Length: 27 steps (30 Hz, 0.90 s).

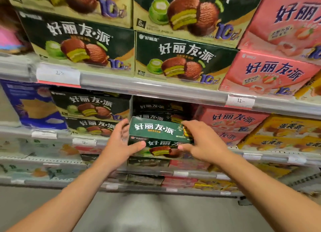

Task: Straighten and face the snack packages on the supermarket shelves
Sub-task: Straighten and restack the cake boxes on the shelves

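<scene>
We gripped the dark green box [156, 138] at both ends with our left hand [121, 141] and right hand [199, 141], out in front of the second shelf [173, 92], where a loosened grip could have dropped it.

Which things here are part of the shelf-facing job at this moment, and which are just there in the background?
In the job:
- green box, held at both ends
- left hand, grip on the box's left end
- right hand, grip on its right end
- dark green boxes stacked behind it

Background:
- pink boxes
- yellow boxes
- blue box
- price tag
</scene>
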{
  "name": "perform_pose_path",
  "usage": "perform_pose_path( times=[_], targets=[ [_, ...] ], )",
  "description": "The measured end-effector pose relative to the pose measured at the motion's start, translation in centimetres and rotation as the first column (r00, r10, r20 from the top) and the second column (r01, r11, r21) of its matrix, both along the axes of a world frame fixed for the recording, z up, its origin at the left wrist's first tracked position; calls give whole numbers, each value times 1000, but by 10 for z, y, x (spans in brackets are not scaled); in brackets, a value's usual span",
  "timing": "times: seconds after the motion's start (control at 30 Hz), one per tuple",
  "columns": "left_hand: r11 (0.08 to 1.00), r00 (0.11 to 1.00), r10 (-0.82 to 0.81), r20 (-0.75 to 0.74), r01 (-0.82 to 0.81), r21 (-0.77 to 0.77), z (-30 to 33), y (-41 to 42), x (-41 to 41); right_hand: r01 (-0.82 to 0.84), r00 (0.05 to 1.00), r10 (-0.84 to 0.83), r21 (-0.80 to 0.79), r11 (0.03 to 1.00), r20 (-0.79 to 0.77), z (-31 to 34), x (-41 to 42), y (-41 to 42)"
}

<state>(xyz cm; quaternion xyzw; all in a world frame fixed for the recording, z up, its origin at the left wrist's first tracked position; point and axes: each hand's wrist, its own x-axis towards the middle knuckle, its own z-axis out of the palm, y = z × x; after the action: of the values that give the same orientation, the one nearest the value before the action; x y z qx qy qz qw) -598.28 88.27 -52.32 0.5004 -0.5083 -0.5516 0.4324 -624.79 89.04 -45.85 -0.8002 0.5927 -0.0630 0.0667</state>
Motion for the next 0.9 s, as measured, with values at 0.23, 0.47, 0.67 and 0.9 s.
perform_pose_path(
  times=[0.23,0.47,0.67,0.9],
  targets=[
    [996,996,47,77,-40,-85,6,-1,17,36,994,-61,-254,967,-91,22,19,-17],
    [995,959,-47,280,70,-71,-16,4,19,75,966,-163,-388,919,-201,-1,26,-24],
    [862,600,-119,791,457,-217,-31,-7,-3,160,937,-250,-336,928,-246,-6,33,-55],
    [768,174,173,969,593,-243,-17,-56,-31,186,947,-228,-191,964,-227,4,23,-84]
  ],
)
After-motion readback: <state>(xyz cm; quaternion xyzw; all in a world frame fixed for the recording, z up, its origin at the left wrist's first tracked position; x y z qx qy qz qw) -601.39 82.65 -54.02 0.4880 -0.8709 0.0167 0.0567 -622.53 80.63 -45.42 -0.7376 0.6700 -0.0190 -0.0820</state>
